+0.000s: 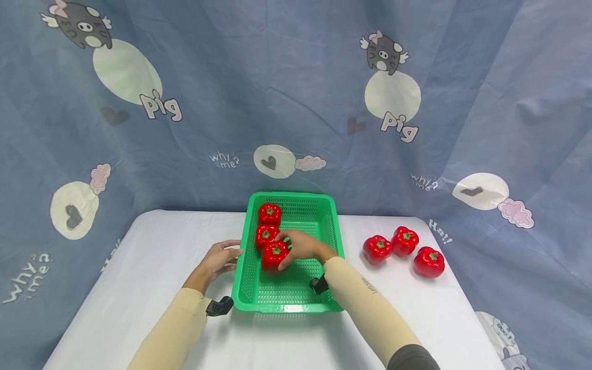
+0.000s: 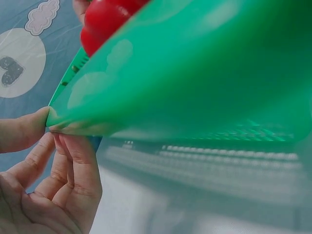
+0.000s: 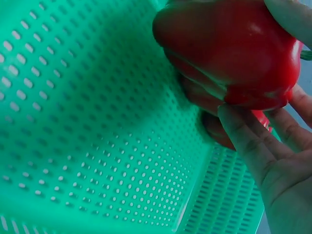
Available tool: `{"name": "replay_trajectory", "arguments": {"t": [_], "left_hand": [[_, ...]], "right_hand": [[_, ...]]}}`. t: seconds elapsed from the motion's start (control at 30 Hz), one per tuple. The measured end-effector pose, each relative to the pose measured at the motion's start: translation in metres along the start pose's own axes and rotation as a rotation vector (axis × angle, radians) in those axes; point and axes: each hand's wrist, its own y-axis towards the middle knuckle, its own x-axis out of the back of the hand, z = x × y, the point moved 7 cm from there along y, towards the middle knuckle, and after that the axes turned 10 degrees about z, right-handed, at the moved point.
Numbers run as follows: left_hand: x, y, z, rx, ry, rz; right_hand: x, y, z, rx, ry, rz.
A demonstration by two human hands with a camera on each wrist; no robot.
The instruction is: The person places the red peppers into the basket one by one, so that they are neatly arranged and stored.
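Observation:
A green plastic basket [image 1: 259, 308] with perforated walls stands on the white table. My right hand [image 1: 301, 245] is inside it, gripping a red bell pepper [image 1: 273, 258] with a green stem between thumb and fingers. In the right wrist view that bell pepper [image 3: 234, 53] is close over the perforated basket floor. Beyond it, two more red bell peppers [image 1: 270, 214] sit in a row along the basket's left wall. At the left rim, my left hand [image 1: 216, 261] pinches the basket edge, thumb on one side and fingers [image 2: 83, 170] under it.
Three red bell peppers [image 1: 404, 241] lie grouped on the table [image 1: 370, 318] to the right of the basket. A blue cloth [image 1: 296, 103] with pig prints hangs behind the table, close to the basket's far rim.

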Motion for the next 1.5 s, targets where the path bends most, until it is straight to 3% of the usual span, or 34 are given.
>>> {"name": "replay_trajectory", "arguments": {"t": [0.57,0.9,1.23,1.5], "left_hand": [[0.001,-0.002,-0.001,0.002,0.0,0.002],[0.002,0.0,0.001,-0.004,0.002,0.001],[0.002,0.002,0.004,0.006,-0.006,0.004],[0.001,0.002,0.004,0.005,-0.007,0.001]], "right_hand": [[-0.02,0.01,0.01,-0.028,-0.02,0.056],[-0.026,0.015,0.017,-0.026,-0.108,0.064],[-0.034,0.014,0.022,-0.084,-0.149,0.06],[-0.039,0.015,0.027,-0.043,-0.262,0.089]]}}
